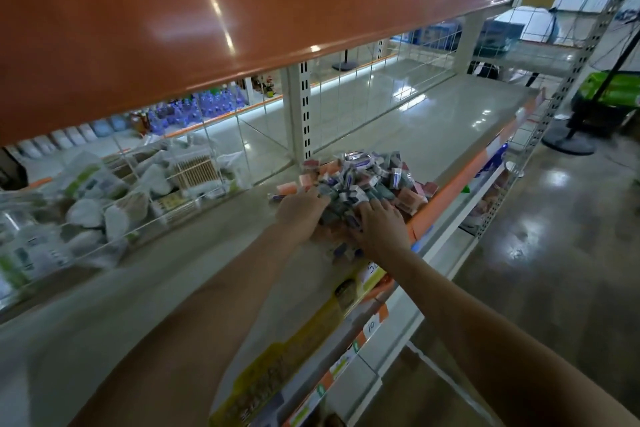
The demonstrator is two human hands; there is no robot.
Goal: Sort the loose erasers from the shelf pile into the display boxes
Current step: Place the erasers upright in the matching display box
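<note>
A pile of loose erasers [360, 177] in small blue, white, pink and orange wrappers lies on the grey shelf [194, 253], near its orange front edge. My left hand [300, 215] rests against the pile's left near side, its fingers bent into the erasers and its fingertips hidden. My right hand [380, 224] lies palm down on the near right side with its fingers spread over the erasers. A few erasers [343, 250] lie under and between my wrists. The picture is blurred. I see no display box.
Clear bins [104, 204] of white packets and cotton swabs line the shelf's back left. An orange upper shelf [207, 21] hangs low overhead. A slotted upright [303, 107] and wire grid stand behind the pile. Yellow packaging [277, 371] fills the shelf below. A fan base [568, 142] stands on the floor at right.
</note>
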